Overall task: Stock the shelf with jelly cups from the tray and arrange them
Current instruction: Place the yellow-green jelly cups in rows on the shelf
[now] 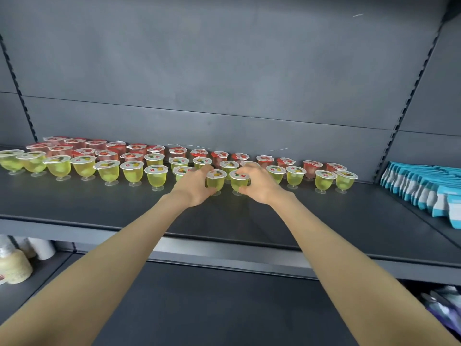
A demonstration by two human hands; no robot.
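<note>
Several footed jelly cups stand in rows on the dark shelf (99,206): red ones (136,147) at the back, yellow-green ones (59,166) in front. Both my arms reach in over the shelf's front edge. My left hand (193,187) is closed around a yellow-green cup (216,179) in the front row. Beside it, my right hand (259,184) grips another yellow-green cup (240,180). The two held cups stand side by side, nearly touching, with their feet on or just above the shelf. No tray is in view.
Blue-and-white packets (424,188) fill the right end of the same shelf. On the lower shelf, a pale bottle (13,267) and white containers (43,248) sit at the left, and dark purple packs (444,308) at the right. Slotted uprights frame the grey back panel.
</note>
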